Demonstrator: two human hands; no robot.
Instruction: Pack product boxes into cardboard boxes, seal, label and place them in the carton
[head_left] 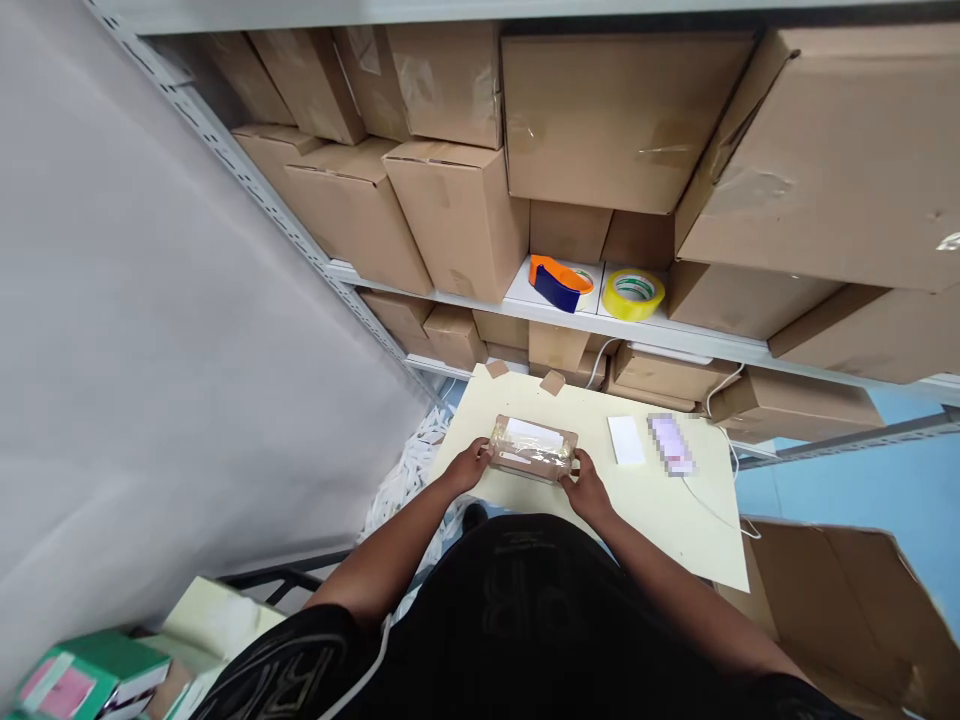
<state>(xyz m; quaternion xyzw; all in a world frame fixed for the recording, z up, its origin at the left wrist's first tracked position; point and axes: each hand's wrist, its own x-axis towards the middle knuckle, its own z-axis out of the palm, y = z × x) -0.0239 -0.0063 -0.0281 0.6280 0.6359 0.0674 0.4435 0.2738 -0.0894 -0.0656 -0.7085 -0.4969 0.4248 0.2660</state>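
Observation:
A small brown cardboard parcel (pixel 533 449), taped over and bearing a white label, lies on the pale yellow table (pixel 660 510). My left hand (pixel 470 463) grips its left end with the fingers curled round it. My right hand (pixel 584 484) holds its right end the same way. Both forearms reach forward from the bottom of the view. The parcel rests flat between the two hands.
A white card (pixel 625 440) and a phone (pixel 670 444) with a white cable lie right of the parcel. A tape dispenser (pixel 559 281) and a yellow tape roll (pixel 633 293) sit on the metal shelf among cardboard boxes. White paper strips (pixel 409 470) litter the floor at left.

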